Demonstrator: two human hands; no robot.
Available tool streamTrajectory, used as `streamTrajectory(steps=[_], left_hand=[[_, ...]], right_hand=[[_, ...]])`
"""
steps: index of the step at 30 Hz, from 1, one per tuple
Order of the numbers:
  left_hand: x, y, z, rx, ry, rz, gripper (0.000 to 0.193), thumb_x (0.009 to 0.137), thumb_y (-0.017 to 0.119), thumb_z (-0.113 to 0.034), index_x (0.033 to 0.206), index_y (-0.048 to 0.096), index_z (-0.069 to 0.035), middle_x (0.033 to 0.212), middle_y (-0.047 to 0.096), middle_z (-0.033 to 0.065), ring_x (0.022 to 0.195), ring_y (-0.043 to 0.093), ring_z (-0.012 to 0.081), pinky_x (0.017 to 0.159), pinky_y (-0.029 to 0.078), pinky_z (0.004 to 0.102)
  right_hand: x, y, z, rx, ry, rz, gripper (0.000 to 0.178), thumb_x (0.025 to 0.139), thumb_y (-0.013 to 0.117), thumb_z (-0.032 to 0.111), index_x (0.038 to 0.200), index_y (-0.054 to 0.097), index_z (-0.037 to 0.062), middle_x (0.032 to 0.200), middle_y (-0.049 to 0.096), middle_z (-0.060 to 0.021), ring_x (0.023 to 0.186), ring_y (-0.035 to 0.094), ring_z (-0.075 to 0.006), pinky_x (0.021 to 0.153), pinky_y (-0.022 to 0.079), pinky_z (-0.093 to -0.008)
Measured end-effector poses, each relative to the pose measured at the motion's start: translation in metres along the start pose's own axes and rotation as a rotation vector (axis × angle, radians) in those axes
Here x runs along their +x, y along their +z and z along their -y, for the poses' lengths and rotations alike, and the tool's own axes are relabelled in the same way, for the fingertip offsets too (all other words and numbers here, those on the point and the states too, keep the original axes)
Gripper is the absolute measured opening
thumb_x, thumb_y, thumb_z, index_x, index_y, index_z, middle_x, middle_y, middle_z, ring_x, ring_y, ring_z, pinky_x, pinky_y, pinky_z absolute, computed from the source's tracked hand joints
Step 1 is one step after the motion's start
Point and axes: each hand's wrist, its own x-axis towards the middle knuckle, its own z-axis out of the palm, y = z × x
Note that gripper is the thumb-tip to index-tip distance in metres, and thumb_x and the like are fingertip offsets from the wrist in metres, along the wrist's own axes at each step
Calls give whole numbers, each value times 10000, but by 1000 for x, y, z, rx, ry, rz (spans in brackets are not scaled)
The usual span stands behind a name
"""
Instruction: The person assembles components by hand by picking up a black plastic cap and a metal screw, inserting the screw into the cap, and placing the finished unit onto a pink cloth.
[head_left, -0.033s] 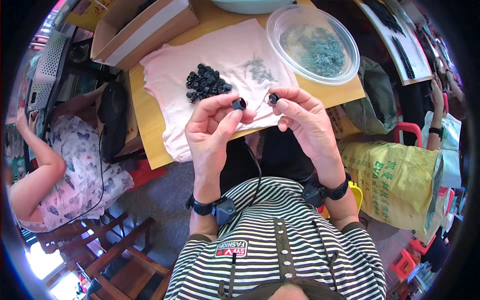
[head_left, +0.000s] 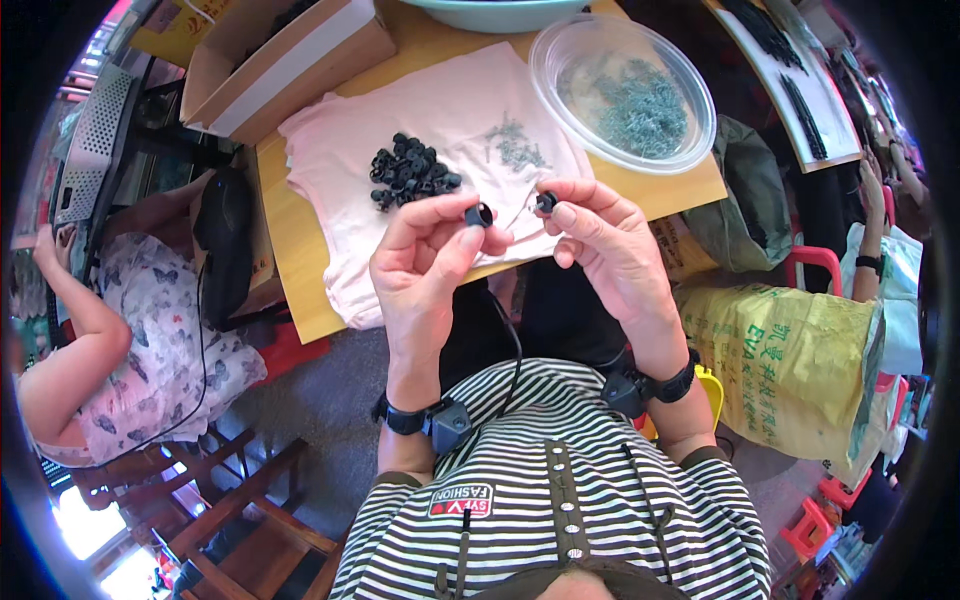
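My left hand (head_left: 418, 262) is closed, pinching a small black plastic ring-shaped cap (head_left: 478, 215) between thumb and forefinger. Opposite it, my right hand (head_left: 618, 240) grips a small black fitting (head_left: 546, 202) with a pale tip, possibly metal, toward the left. A short gap separates the two pieces. Both hands are over the near edge of a pale pink cloth (head_left: 345, 130). Just beyond my left hand lies a heap of similar black plastic pieces (head_left: 412, 172). Small silvery metal parts (head_left: 516, 142) are scattered on the cloth, beyond my right hand; their exact kind is too small to make out.
A clear round tub (head_left: 541, 90) with many small metal parts (head_left: 648, 112) stands far right on the wooden table (head_left: 300, 290). Far left is a cardboard box (head_left: 285, 75); a pale blue basin (head_left: 495, 14) sits behind. Another person's arm (head_left: 95, 310) shows at left, a yellow sack (head_left: 785, 370) at right.
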Motion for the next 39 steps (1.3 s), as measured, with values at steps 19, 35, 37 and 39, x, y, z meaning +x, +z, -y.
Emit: streamTrajectory(steps=[19,35,37,39], left_hand=[[6,-5,20,-405,-112,78,238,919,603,-87,1136,566,3,1004,669,135,865,678,211,794,561,327],[7,0,18,-243,-83,50,229,882,628,-19,1103,583,21,1008,666,111,862,673,183,811,562,327],[8,3,17,-224,-103,36,222,868,639,0,1084,595,24,1001,668,111,859,674,181,812,563,319],[10,4,17,-215,-96,43,221,863,641,10,1079,599,27,998,670,112,856,676,182,813,562,317]], right_hand=[[3,35,7,-709,-619,-16,200,809,678,-16,1009,679,4,978,682,-97,823,667,-138,681,557,-243],[5,33,9,-879,-633,-35,208,784,690,-25,989,682,13,925,686,-97,782,673,-158,649,545,-250],[5,27,6,-834,-619,-13,214,787,687,-27,997,684,13,931,685,-97,786,671,-157,652,544,-247],[6,22,4,-789,-607,2,220,789,683,-29,1006,687,13,936,684,-97,791,670,-155,656,542,-245]])
